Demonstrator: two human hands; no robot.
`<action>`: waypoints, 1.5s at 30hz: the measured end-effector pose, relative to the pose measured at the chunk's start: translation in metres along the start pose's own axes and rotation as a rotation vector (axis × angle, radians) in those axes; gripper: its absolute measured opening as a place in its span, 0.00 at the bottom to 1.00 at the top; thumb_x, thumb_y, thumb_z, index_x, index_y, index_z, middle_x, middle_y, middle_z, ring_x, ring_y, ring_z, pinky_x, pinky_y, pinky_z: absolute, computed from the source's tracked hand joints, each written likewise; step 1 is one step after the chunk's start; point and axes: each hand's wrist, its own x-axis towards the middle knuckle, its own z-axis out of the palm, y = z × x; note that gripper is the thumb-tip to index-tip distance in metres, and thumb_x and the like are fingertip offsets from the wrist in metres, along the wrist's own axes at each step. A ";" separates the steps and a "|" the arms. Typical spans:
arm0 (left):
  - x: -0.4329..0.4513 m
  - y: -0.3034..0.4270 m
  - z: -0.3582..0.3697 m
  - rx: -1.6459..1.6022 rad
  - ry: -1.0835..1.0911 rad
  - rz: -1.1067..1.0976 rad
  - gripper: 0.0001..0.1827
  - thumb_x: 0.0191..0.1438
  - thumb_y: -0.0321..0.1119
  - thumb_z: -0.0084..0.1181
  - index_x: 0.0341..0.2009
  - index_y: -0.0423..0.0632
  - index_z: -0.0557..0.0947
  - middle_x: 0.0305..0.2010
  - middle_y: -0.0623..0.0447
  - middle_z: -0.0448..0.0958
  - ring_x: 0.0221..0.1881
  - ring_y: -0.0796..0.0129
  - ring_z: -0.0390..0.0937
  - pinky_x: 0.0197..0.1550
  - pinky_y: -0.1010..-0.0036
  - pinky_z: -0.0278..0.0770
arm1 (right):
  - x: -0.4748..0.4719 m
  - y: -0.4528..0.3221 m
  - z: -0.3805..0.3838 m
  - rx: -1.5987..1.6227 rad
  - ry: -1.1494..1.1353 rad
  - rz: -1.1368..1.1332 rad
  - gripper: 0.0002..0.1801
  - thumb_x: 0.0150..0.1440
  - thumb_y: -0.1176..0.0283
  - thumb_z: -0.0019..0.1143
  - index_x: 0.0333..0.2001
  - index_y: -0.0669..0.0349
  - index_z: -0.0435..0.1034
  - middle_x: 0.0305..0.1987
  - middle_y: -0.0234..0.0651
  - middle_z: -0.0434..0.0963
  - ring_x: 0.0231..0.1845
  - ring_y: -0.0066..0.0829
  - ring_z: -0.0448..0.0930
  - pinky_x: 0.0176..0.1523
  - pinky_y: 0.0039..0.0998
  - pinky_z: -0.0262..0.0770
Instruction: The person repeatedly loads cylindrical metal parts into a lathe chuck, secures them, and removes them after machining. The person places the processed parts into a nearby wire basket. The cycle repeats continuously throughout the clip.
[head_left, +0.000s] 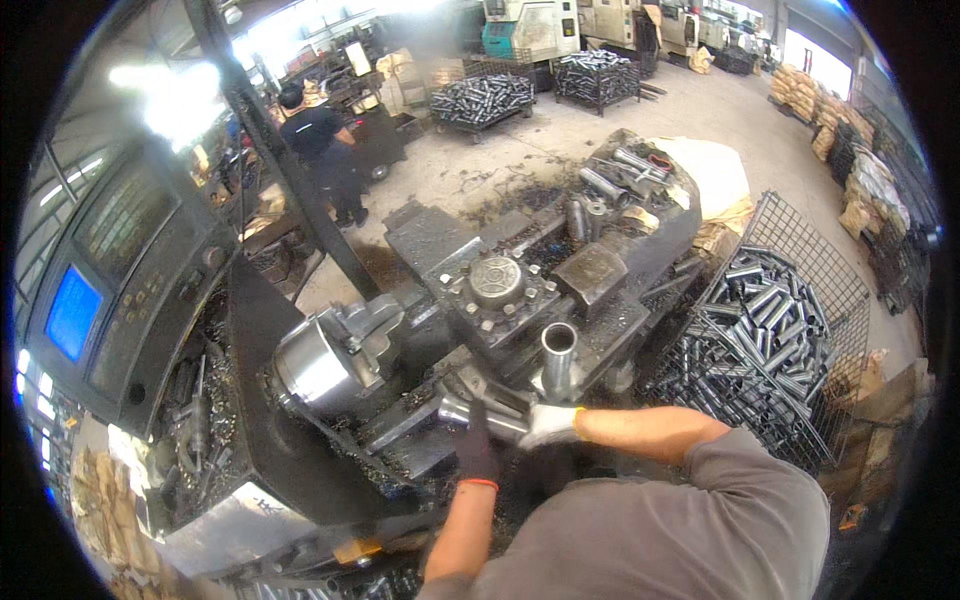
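A shiny metal tube (491, 418) lies level between my hands, low in front of the lathe's carriage. My left hand (475, 446), in a dark glove with an orange cuff, grips it near its left end. My right hand (550, 426), in a white glove with a yellow cuff, is closed round its right end. Just above my right hand another metal tube (558, 360) stands upright on the machine. To the left is the lathe chuck (322, 364), its jaws holding no tube that I can see. The four-way tool post (496, 283) sits beyond my hands.
A wire-mesh basket (840, 262) full of metal tubes stands at the right. More tubes (602, 186) lie on the machine's far end. The control panel (135, 300) is at the left. A person (319, 142) stands beyond a dark post (289, 157). Metal chips litter the machine.
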 end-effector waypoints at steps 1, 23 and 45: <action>0.001 -0.005 -0.003 -0.041 0.037 -0.013 0.38 0.65 0.53 0.69 0.70 0.43 0.73 0.68 0.43 0.76 0.66 0.50 0.75 0.71 0.54 0.73 | 0.003 0.008 0.003 0.031 0.093 -0.105 0.33 0.52 0.51 0.71 0.58 0.59 0.81 0.49 0.47 0.88 0.45 0.30 0.87 0.51 0.35 0.84; -0.062 0.021 0.014 -0.040 -0.281 -0.186 0.35 0.71 0.63 0.52 0.66 0.45 0.76 0.55 0.44 0.82 0.55 0.49 0.82 0.58 0.52 0.83 | -0.057 0.015 -0.102 -0.136 0.408 -0.066 0.39 0.48 0.45 0.77 0.59 0.53 0.77 0.55 0.49 0.85 0.56 0.51 0.86 0.60 0.44 0.82; -0.008 0.088 0.000 -0.231 -0.185 0.426 0.40 0.69 0.66 0.53 0.73 0.49 0.71 0.68 0.47 0.76 0.68 0.52 0.73 0.74 0.54 0.67 | 0.043 -0.131 -0.031 -0.193 0.136 -0.293 0.48 0.48 0.46 0.77 0.63 0.71 0.73 0.55 0.57 0.84 0.57 0.49 0.85 0.63 0.40 0.79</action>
